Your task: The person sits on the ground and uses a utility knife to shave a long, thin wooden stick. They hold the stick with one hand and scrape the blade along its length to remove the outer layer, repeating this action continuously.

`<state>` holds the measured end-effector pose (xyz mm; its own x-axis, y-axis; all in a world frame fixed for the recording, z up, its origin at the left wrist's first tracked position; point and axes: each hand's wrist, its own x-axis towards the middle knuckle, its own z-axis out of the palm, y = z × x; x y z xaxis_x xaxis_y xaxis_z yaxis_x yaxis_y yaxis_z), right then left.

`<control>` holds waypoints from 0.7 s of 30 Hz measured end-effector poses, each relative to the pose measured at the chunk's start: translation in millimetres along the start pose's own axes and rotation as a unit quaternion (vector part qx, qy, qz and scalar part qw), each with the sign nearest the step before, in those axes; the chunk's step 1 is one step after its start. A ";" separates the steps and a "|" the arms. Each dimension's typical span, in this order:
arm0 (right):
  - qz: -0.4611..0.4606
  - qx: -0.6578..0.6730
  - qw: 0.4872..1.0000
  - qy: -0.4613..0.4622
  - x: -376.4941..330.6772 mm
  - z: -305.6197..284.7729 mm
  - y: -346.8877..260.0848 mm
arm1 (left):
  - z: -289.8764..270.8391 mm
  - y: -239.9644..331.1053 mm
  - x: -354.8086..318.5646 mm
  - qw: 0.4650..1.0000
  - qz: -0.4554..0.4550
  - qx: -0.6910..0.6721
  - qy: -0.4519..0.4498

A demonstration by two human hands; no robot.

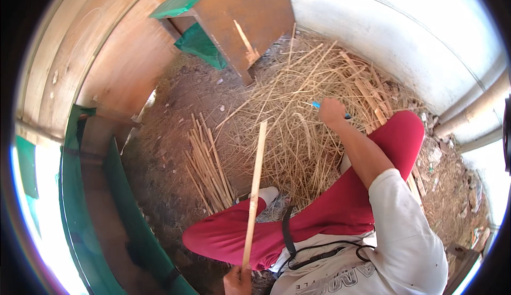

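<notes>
left hand (238, 280) cut off by lower edge, blue-handled tool (317, 105) mostly hidden by right hand (332, 112)

The person wears red trousers (330, 210) and a white short-sleeved T-shirt (394, 252) with dark lettering across the chest. A black strap (287, 231) and thin black cable (330, 245) cross the front; both forearms are bare.

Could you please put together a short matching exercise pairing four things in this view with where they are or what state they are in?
Things:
1. long wooden strip
2. blue-handled tool
3. bundle of split sticks
4. brown wooden board

Places or states:
A. lying on the dirt ground
B. leaning against the white wall
C. held at its lower end by the left hand
D. gripped in the right hand

Pairs: 1-C, 2-D, 3-A, 4-B
</notes>
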<state>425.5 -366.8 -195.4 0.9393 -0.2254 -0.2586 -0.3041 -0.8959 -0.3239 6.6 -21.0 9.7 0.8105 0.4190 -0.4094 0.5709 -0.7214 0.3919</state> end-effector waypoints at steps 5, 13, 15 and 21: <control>-0.076 0.107 0.991 0.002 -16.1 5.8 -25.0 | 8.7 0.1 33.5 0.992 0.026 -0.120 -0.002; -0.231 0.150 0.958 -0.081 -112.9 -93.1 -85.2 | 41.1 24.3 81.1 0.933 0.012 -0.334 -0.131; -0.302 0.088 0.945 -0.092 -134.8 -94.9 -84.0 | 43.8 32.7 84.4 0.922 0.009 -0.351 -0.161; -0.297 0.007 0.949 -0.109 -143.8 -91.8 -79.7 | 38.4 61.1 85.8 0.879 -0.007 -0.415 -0.236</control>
<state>329.3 -298.1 -48.8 0.8910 0.4035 -0.2080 0.2649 -0.8342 -0.4837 106.0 -50.3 -33.1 0.7696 0.0084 -0.6384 0.6383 0.0142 0.7696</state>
